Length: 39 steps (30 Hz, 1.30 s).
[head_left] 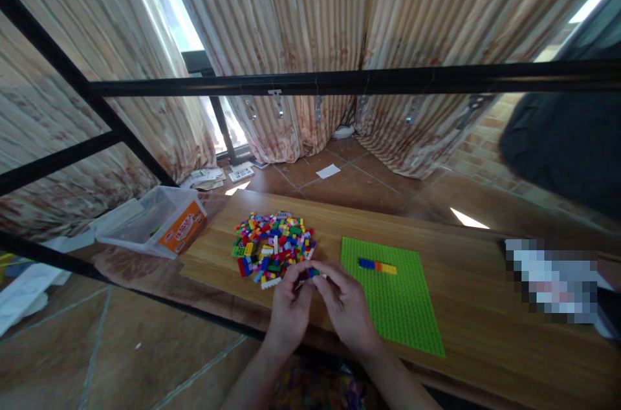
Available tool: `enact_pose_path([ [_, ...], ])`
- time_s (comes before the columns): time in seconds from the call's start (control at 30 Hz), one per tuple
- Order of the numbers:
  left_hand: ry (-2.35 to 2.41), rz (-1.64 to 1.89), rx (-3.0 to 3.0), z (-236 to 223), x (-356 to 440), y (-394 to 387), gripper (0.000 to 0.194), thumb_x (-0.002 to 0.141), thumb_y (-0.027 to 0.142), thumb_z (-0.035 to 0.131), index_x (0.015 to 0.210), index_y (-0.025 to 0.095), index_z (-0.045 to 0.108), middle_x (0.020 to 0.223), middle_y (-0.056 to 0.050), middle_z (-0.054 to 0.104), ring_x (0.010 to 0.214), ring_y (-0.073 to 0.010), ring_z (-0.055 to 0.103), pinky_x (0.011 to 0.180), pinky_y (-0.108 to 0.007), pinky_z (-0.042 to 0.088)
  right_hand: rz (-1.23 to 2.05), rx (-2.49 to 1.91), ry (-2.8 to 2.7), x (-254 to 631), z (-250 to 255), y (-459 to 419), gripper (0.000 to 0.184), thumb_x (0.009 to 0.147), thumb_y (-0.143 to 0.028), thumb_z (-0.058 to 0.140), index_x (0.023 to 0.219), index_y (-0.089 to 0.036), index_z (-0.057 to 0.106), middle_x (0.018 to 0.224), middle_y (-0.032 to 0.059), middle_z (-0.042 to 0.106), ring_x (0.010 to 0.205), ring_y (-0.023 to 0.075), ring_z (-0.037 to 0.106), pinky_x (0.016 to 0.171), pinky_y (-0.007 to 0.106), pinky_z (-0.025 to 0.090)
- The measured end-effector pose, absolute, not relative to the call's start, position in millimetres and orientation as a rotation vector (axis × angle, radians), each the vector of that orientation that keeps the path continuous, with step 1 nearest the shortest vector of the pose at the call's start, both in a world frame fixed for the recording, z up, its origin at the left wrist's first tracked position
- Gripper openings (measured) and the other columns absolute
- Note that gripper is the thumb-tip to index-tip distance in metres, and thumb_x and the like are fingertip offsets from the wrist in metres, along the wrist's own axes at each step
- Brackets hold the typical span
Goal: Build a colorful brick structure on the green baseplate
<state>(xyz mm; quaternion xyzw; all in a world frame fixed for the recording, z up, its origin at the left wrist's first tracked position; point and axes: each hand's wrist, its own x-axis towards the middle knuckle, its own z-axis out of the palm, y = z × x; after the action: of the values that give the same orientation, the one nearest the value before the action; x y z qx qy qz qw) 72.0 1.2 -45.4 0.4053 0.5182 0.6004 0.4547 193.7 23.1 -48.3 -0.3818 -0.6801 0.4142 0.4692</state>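
Note:
My left hand (293, 300) and my right hand (345, 303) meet above the front of the wooden board, fingertips closed around small toy bricks (313, 273). Blue and a bit of green show between the fingers; how many pieces there are I cannot tell. Just beyond my left hand spreads a loose pile of coloured toy bricks (272, 245). To the right of my right hand lies a green studded baseplate (405, 306). A short row of blue, orange and yellow bricks (377, 266) sits on its upper part.
A clear plastic bin (130, 222) with an orange label stands left of the wooden board (485, 306). A black metal bar (310, 83) crosses in front of the curtains (291, 15). A blurred-out object (553, 280) lies at the right end.

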Motion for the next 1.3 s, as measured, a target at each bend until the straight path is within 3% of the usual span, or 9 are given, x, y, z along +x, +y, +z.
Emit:
enact_pose_path([
  [0.1,1.352,1.462,1.012,-49.2,76.8,-2.1,0.023,0.077,0.025,0.066,0.098,0.019,0.071,0.101,-0.007,0.071,0.094,-0.0210,0.065,0.085,-0.030,0.050,1.089,-1.005,-1.548,192.5,-58.6,18.6,0.030,0.094,-0.037,0.047,0.114,-0.025,0.067,0.106,0.0065,0.068,0.097,0.0187,0.064,0.088,0.034,0.051],
  [0.27,1.269,1.444,0.726,-60.3,78.3,-3.2,0.027,0.072,0.028,0.073,0.097,0.018,0.072,0.097,-0.008,0.072,0.087,-0.0205,0.065,0.083,-0.031,0.050,1.319,-1.106,-1.157,188.7,-77.2,18.1,0.038,0.091,-0.049,0.047,0.103,-0.019,0.067,0.068,0.0019,0.063,0.062,0.0149,0.059,0.059,0.027,0.051],
  [0.43,1.056,1.444,0.399,-61.1,76.2,-2.7,0.035,0.063,0.028,0.081,0.095,0.017,0.073,0.092,-0.006,0.071,0.074,-0.0153,0.064,0.072,-0.028,0.050,1.426,-1.058,-1.026,191.4,-87.9,27.1,0.035,0.087,-0.046,0.053,0.106,-0.019,0.065,0.077,0.0043,0.068,0.069,0.0174,0.063,0.065,0.032,0.054],
  [0.57,1.018,1.462,0.288,-60.1,73.3,-3.4,0.036,0.059,0.024,0.084,0.093,0.016,0.074,0.088,-0.005,0.070,0.075,-0.0128,0.062,0.069,-0.024,0.050,1.095,-1.251,-1.401,193.6,-94.1,40.9,0.027,0.087,-0.031,0.050,0.104,-0.019,0.067,0.092,0.0082,0.070,0.082,0.0202,0.065,0.077,0.036,0.053],
  [0.7,1.003,1.460,0.279,-61.8,69.8,-5.1,0.036,0.060,0.023,0.084,0.093,0.016,0.074,0.089,-0.005,0.069,0.077,-0.0122,0.062,0.069,-0.023,0.050,0.921,-1.261,-1.676,186.5,-96.5,53.4,0.035,0.084,-0.014,0.043,0.110,-0.018,0.067,0.104,0.0099,0.069,0.093,0.0206,0.065,0.087,0.039,0.051],
  [0.87,1.037,1.461,0.320,-66.5,63.8,-6.3,0.035,0.061,0.024,0.084,0.094,0.017,0.073,0.093,-0.004,0.071,0.082,-0.0133,0.063,0.075,-0.024,0.050,0.985,-1.148,-1.661,182.9,-91.3,48.0,0.036,0.090,-0.018,0.041,0.118,-0.022,0.063,0.117,0.0078,0.066,0.102,0.0189,0.064,0.090,0.037,0.051],
  [0.97,1.075,1.466,0.324,-68.9,63.7,-6.2,0.036,0.060,0.024,0.084,0.095,0.019,0.074,0.093,-0.003,0.072,0.084,-0.0137,0.065,0.079,-0.025,0.050,1.033,-1.154,-1.568,185.1,-85.7,34.9,0.030,0.093,-0.030,0.044,0.112,-0.021,0.065,0.112,0.0091,0.068,0.102,0.0201,0.064,0.090,0.036,0.052],
  [1.13,1.071,1.444,0.377,-69.2,70.0,-7.1,0.035,0.059,0.025,0.085,0.092,0.021,0.075,0.093,-0.003,0.074,0.087,-0.0165,0.066,0.084,-0.029,0.050,1.204,-1.143,-1.446,185.6,-80.3,17.9,0.028,0.085,-0.040,0.061,0.104,-0.022,0.069,0.094,0.0068,0.070,0.085,0.0188,0.066,0.077,0.031,0.055],
  [1.3,1.068,1.433,0.408,-69.7,71.0,-8.8,0.033,0.058,0.025,0.086,0.090,0.020,0.076,0.085,-0.002,0.073,0.077,-0.0141,0.065,0.076,-0.027,0.051,1.431,-1.119,-1.143,185.8,-80.8,18.4,0.030,0.079,-0.045,0.066,0.092,-0.020,0.074,0.078,0.0037,0.071,0.066,0.0150,0.063,0.061,0.028,0.053],
])
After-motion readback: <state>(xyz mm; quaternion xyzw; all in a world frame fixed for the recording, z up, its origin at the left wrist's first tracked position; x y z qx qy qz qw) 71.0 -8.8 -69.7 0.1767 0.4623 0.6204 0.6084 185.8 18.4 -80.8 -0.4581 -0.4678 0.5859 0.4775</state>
